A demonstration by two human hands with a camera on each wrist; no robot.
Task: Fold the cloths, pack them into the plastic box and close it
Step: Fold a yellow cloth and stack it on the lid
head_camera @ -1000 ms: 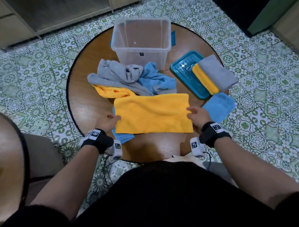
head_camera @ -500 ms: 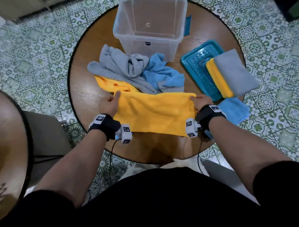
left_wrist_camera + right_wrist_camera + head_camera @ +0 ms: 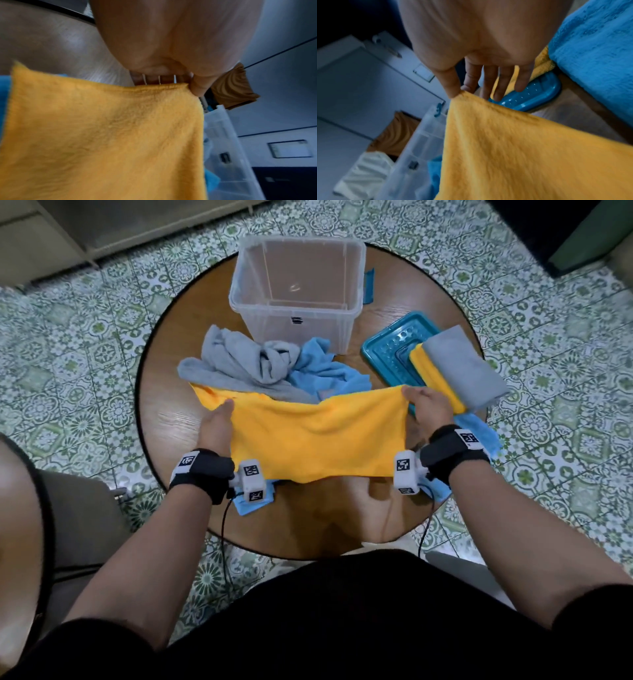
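Both grips pinch the far corners of the orange cloth: the left hand clamps its corner between thumb and fingers, the right hand nips its corner with thumb and forefinger while the other fingers hang straight. Held taut and lifted off the tabletop at about 6 o'clock, the cloth hangs as a flat sheet, probably so the far edge can be brought over evenly for the next fold.

At 12 o'clock the clear plastic box stands open, ready for packing. Its teal lid lies at 3 o'clock under a stack of folded cloths, likely parked there until all are done. A grey and blue heap waits unfolded between box and cloth.

The cloth's near edge hides part of a blue cloth beneath it. Both wrist views are blurred, and the left fingers are mostly covered.
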